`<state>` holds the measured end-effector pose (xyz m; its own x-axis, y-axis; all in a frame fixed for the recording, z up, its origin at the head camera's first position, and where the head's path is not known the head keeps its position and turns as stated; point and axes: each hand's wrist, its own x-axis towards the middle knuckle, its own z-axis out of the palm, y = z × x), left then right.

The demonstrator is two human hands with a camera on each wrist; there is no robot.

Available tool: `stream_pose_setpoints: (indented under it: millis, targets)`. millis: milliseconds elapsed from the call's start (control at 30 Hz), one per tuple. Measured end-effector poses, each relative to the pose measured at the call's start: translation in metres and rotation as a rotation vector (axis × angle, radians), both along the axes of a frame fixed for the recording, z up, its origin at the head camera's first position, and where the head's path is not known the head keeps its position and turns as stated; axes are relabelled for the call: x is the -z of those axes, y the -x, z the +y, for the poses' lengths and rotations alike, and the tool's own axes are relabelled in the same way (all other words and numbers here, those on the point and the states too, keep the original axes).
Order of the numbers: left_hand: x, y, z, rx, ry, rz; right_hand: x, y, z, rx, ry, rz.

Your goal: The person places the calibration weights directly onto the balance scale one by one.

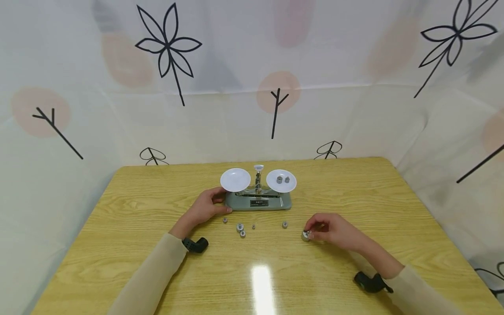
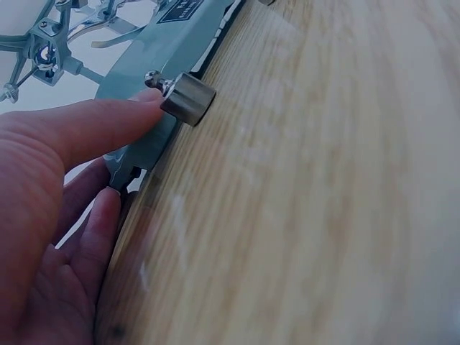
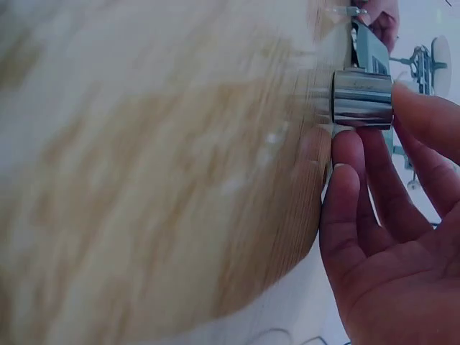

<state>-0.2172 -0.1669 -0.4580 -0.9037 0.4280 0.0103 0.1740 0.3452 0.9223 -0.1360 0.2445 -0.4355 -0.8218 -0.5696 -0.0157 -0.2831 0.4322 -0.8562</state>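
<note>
A balance scale with a grey-green base (image 1: 257, 204) stands toward the back of the wooden table. My left hand (image 1: 205, 205) grips the base's left end, thumb at the front and fingers behind. Its left white pan (image 1: 235, 180) holds nothing, while two small metal weights (image 1: 279, 180) stand on the right white pan (image 1: 281, 188). To the right, my right hand (image 1: 334, 228) holds the largest metal weight (image 1: 305, 236) between thumb and fingers, low at the tabletop. That weight appears as a shiny cylinder (image 3: 363, 99) in the right wrist view.
Several smaller knobbed weights are spread in front of the scale: one small weight (image 1: 225, 220) near my left thumb, a pair (image 1: 240, 227) close together, a tiny one (image 1: 253, 226), and another (image 1: 285, 225) farther right. A patterned cloth (image 1: 220, 127) hangs behind the table.
</note>
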Motion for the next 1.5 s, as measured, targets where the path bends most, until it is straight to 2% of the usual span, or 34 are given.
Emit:
stream_pose_setpoints:
  millis: [400,733,1133,1500]
  targets:
    - [0.005,0.003,-0.001,-0.012,0.015,0.0,0.005,0.001,-0.003,-0.026,0.001,0.022]
    - [0.01,0.005,-0.002,-0.001,0.004,-0.002,0.004,-0.001,-0.005,-0.032,0.03,-0.012]
    - [0.008,0.004,-0.002,-0.008,0.013,-0.006,0.004,-0.002,-0.006,-0.022,0.005,0.028]
    - [0.006,0.002,-0.001,-0.015,0.02,0.005,0.001,-0.002,-0.008,0.013,-0.015,-0.004]
